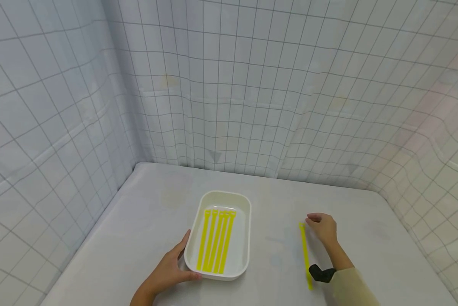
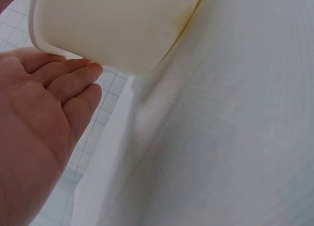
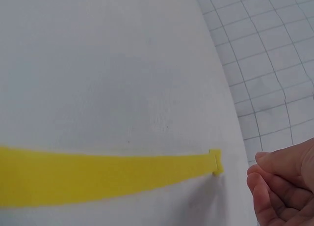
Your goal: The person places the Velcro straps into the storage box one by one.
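Observation:
A white rectangular tray (image 1: 244, 238) holds several flat yellow straps (image 1: 213, 242), laid lengthwise with their wider slotted heads toward the far end. My left hand (image 1: 169, 270) grips the tray's near left corner, fingers along the left side and thumb at the front. In the left wrist view, fingertips (image 2: 95, 69) touch the underside of the tray's rim. On the table to the right lies a single yellow strap (image 1: 304, 246), its head (image 3: 216, 162) at the far end. Beside that head is my right hand (image 1: 323, 227), fingers loosely bent, apart from the strap and holding nothing.
A white cloth-covered table (image 1: 156, 204) lies under everything. White curtains with a dark grid (image 1: 229, 85) enclose it at the back and both sides. A black wrist-worn piece (image 1: 321, 274) sits over the strap's near part in the head view.

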A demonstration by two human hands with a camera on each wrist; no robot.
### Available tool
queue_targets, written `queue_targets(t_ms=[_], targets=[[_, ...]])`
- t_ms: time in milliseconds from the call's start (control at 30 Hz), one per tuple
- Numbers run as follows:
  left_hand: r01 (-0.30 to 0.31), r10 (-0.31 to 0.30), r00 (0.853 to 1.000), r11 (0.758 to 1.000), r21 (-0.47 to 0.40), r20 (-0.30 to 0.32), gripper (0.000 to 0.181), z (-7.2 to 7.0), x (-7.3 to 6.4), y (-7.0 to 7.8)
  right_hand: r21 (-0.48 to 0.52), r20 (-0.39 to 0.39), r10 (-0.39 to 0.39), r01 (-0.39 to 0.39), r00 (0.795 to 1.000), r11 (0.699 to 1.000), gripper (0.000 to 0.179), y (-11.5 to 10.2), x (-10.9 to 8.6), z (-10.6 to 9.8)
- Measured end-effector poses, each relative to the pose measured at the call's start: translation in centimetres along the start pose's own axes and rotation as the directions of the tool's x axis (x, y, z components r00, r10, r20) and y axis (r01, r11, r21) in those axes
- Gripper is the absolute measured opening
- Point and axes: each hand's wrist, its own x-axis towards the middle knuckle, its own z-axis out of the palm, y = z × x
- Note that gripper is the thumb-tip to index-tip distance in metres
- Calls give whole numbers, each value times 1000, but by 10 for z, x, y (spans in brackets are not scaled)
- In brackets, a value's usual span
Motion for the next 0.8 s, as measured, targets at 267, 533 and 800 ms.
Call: queue_targets(t_ms=[267, 533, 800], targets=[[-7, 7, 1000, 1000, -11, 2, 117, 0, -1, 0, -43, 44, 31, -29, 999, 999, 22, 6, 4, -2], [-13, 13, 1000, 1000, -22, 3, 117, -1, -1, -1, -30, 112, 100, -97, 989, 995, 26, 8, 7, 2], [1, -1, 1000, 1000, -14, 5, 117, 1, 0, -1, 19, 118, 118, -121, 986, 993, 24, 10, 8, 9]])
